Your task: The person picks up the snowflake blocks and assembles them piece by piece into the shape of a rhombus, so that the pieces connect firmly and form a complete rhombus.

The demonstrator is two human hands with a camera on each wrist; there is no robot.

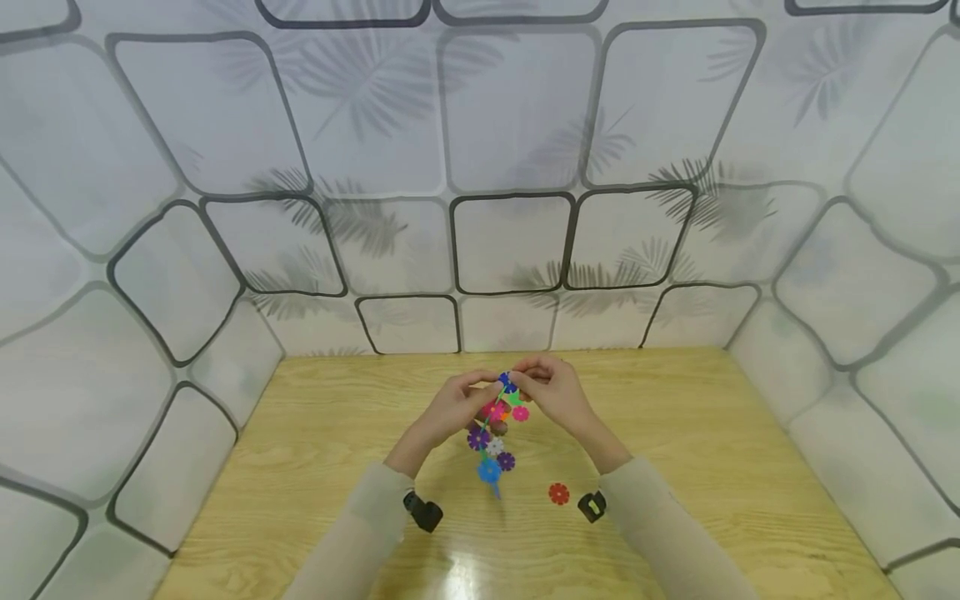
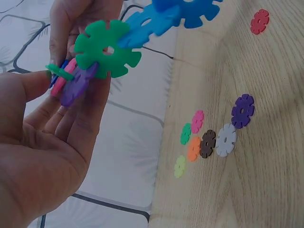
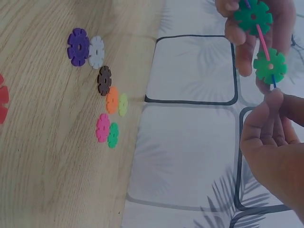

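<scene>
Both hands are raised over the table, holding a chain of slotted plastic flower discs between them. My left hand (image 1: 456, 407) pinches the chain near its upper end, beside a green disc and a purple disc (image 2: 78, 88). With thumb and fingertips, my right hand (image 1: 553, 393) pinches the dark blue disc (image 1: 507, 382) at the top. Below the left hand the chain runs down through a purple disc (image 1: 477, 437) to a light blue disc (image 1: 489, 471). In the right wrist view a green disc (image 3: 270, 65) sits just above the right fingertips, the blue disc edge-on.
Loose discs lie on the wooden table (image 1: 660, 433) beneath the hands: purple (image 2: 242, 111), white (image 2: 226, 140), brown (image 2: 207, 144), orange (image 2: 194, 148), pink (image 2: 197, 121), green (image 2: 185, 134) and yellow (image 2: 179, 166). A red disc (image 1: 558, 493) lies nearer the right wrist. Patterned fabric walls (image 1: 510, 250) enclose the table.
</scene>
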